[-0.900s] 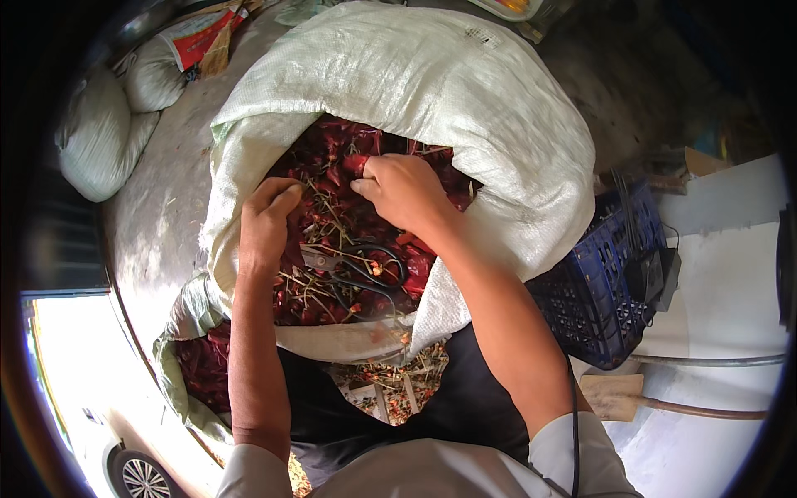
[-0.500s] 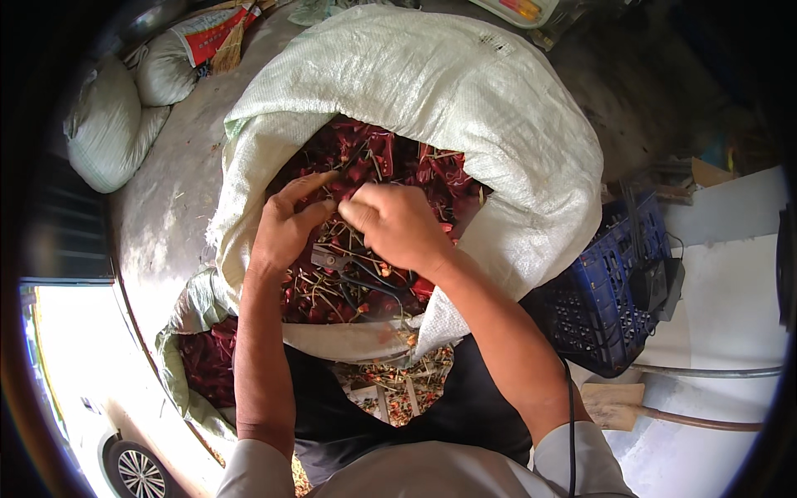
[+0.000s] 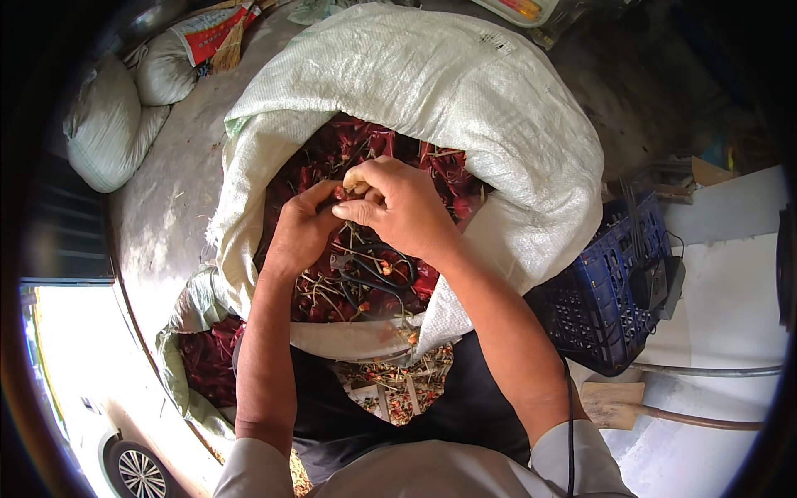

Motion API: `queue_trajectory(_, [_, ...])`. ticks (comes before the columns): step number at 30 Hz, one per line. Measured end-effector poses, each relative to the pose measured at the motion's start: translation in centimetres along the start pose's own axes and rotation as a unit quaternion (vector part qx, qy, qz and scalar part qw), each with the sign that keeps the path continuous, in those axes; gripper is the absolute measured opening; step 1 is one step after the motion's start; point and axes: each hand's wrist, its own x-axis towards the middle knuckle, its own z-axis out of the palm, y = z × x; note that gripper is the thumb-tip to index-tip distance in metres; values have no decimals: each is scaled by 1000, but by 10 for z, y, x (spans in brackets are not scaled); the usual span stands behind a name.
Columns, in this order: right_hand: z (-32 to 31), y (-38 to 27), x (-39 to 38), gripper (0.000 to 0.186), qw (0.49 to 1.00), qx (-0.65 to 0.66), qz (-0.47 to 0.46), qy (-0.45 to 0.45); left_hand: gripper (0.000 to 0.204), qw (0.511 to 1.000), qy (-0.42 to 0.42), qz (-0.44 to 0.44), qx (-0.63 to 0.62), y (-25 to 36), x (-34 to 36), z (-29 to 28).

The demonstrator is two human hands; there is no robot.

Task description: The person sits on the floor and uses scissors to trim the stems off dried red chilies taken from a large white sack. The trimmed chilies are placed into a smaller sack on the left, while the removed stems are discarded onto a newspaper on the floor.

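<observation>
Both hands meet over a white woven sack [image 3: 415, 75] with its mouth rolled back, full of dark red dried chilies [image 3: 448, 170]. My left hand [image 3: 300, 228] is closed, its thumb and forefinger pinching a small red chili [image 3: 339, 192], mostly hidden by fingers. Bent fingers of my right hand [image 3: 407, 207] close against the same spot; whatever they grip is too small to make out. Below the hands, scissors [image 3: 340, 260] with dark looped handles lie on the chilies, among loose pale stems [image 3: 320, 292].
A smaller sack of chilies [image 3: 207, 357] stands at the left. To the right is a blue plastic crate [image 3: 602, 290] with a cable and black box on it. Full white sacks [image 3: 108, 133] rest at the far left. Stems and chili bits [image 3: 423, 390] litter the area between my legs.
My right hand has turned and its fingers have come up to the left fingertips. My left hand has drawn slightly back toward me, and a red chili now shows between its fingers.
</observation>
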Motion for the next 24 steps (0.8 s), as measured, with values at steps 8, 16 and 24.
queue_trajectory(8, [-5,-8,-6,18,974,-214,-47,-51,29,992,18,64,106,0,-10,9])
queue_trajectory(16, [16,-10,0,18,990,15,74,121,14,995,77,54,12,4,-5,18])
queue_trajectory(24, [17,-7,4,25,834,474,255,118,13,982,117,107,-106,5,-5,28])
